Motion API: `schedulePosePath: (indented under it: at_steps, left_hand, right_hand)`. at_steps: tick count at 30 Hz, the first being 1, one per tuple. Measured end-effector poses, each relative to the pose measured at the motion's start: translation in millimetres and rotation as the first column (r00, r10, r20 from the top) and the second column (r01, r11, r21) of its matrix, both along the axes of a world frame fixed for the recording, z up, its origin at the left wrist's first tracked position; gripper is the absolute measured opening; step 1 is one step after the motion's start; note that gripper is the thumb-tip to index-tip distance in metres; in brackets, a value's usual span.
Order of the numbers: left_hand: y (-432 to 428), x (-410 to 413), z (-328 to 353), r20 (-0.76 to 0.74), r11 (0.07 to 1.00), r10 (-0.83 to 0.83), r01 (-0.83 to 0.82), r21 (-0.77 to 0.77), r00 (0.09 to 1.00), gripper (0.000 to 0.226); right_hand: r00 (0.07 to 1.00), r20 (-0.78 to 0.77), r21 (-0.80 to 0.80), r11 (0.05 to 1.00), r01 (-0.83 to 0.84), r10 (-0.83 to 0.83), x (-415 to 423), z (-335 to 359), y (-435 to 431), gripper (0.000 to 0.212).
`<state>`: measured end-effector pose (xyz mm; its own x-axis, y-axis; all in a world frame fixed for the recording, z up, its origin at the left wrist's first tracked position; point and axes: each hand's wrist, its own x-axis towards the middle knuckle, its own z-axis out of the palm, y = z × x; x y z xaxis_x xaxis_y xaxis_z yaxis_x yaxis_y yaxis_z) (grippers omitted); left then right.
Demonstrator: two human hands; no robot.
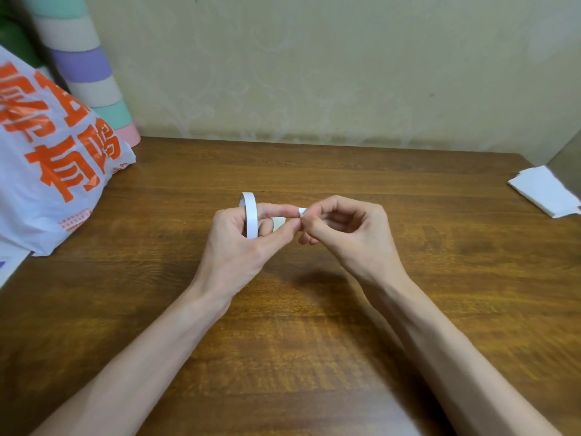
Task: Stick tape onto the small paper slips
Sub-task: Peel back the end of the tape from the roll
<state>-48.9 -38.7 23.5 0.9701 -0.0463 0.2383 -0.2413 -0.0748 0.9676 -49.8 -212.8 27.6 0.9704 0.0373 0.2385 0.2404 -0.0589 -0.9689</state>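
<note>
I find my left hand gripping the tape roll at centre, steadying it while my right hand pinches its free end, evidently to peel. The paper slips lie at 3 o'clock, well apart.

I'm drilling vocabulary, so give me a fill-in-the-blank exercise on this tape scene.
1. The left hand holds a white ____ roll.
2. The right hand pinches the roll's loose ____.
3. The paper slips lie near the table's ____ edge.
Missing words: tape; end; right.
</note>
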Motion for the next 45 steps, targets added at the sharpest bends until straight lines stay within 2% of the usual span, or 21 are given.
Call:
schedulePosePath:
  at_steps: [3,6,8,13,23,28,31,35,37,41,45]
  left_hand:
    - [0.8,0.1,1.1,0.007,1.000,0.022,-0.022,-0.009,1.000,0.002]
    - [0.8,0.8,-0.5,0.002,0.999,0.049,-0.049,-0.022,0.999,0.011]
    - [0.4,-0.1,0.4,0.002,0.998,0.051,-0.051,-0.034,0.999,0.005]
    - [-1.1,-1.8,1.5,-0.036,0.998,0.036,-0.038,-0.057,0.999,0.006]
    - [0.1,-0.2,1.6,-0.041,0.999,0.024,-0.026,-0.037,0.999,0.008]
    - [0.4,-3.0,3.8,-0.041,1.000,0.016,-0.016,0.006,0.999,0.013]
    - [0.9,-1.8,2.2,-0.051,0.999,0.001,0.001,0.032,0.999,0.024]
    - [3.5,-1.0,0.6,-0.054,0.995,-0.017,0.022,0.092,0.998,0.015]
    - [3.5,-1.4,0.4,-0.042,0.994,-0.024,0.029,0.108,0.999,0.021]
    - [3.8,-2.0,0.4,-0.061,0.995,-0.029,0.034,0.092,0.998,0.016]
    - [2.6,-0.8,0.1,-0.036,0.994,-0.034,0.038,0.101,0.999,0.030]
  right_hand:
    - [1.000,0.022,0.028,1.000,0.000,-0.001,-0.5,0.6,1.9,0.008]
    - [0.999,0.042,0.032,0.999,0.018,-0.019,0.2,-1.0,4.0,0.009]
    - [0.999,0.041,0.023,1.000,0.020,-0.021,1.1,-2.4,4.9,0.011]
    - [0.997,0.070,-0.031,0.999,0.036,-0.034,0.8,-3.8,5.2,0.010]
    - [0.970,0.223,-0.136,0.983,0.125,-0.093,-2.8,-7.4,7.3,0.007]
    - [0.936,0.329,-0.227,0.952,0.205,-0.124,-2.6,-8.7,5.3,0.008]
    - [0.914,0.380,-0.263,0.931,0.255,-0.143,-2.6,-9.7,4.1,0.007]
    - [0.859,0.487,-0.333,0.875,0.352,-0.160,-1.4,-12.6,1.4,0.007]
    - [0.831,0.534,-0.360,0.847,0.391,-0.156,-0.3,-14.2,-0.5,0.007]
    - [0.820,0.558,-0.386,0.836,0.391,-0.126,1.9,-15.4,-2.7,0.008]
    - [0.823,0.559,-0.412,0.828,0.381,-0.100,2.8,-14.7,-4.4,0.008]
